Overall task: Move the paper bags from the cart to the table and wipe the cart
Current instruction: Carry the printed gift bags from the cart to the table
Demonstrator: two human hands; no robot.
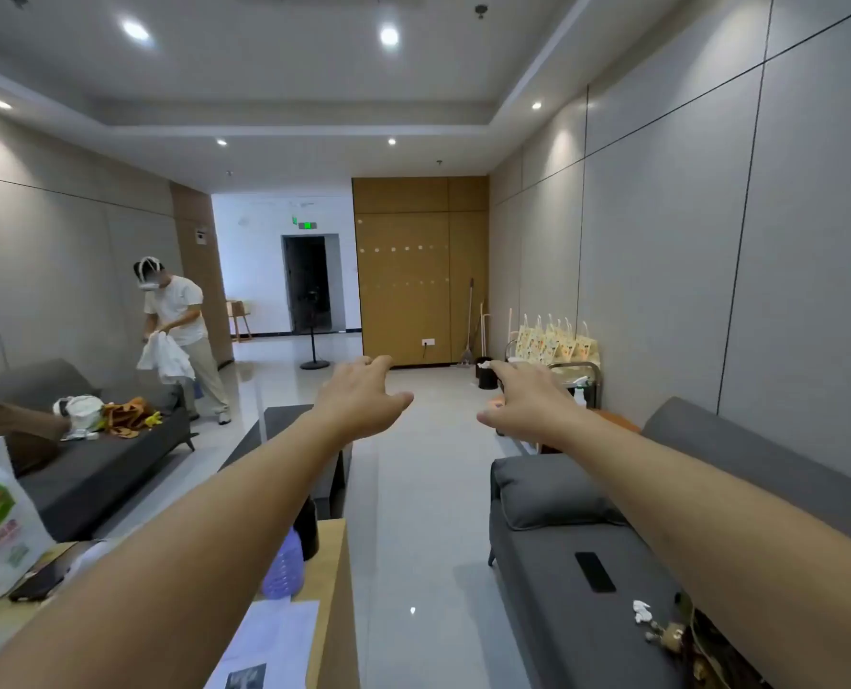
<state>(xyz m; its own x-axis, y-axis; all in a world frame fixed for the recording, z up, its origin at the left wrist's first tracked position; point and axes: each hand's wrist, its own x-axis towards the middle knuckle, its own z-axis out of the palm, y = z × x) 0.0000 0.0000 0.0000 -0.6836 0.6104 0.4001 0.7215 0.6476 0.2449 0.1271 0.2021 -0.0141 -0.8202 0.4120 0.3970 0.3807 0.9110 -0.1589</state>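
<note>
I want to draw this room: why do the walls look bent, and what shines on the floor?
Head view: the wide-angle lens bends the grey wall panels near the edges; the glossy pale tiled floor mirrors round ceiling spotlights; the yellow patterned paper bags look small and soft.

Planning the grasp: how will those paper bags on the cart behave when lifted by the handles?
The paper bags stand upright in a row, so probably stiff enough to hold shape. They look thin, likely light and apt to tip if nudged. Contents can't be seen.

Office lounge, grey sofas (pixel 587 529), panelled walls (pixel 662 241), exit sign (pixel 307 225)
</note>
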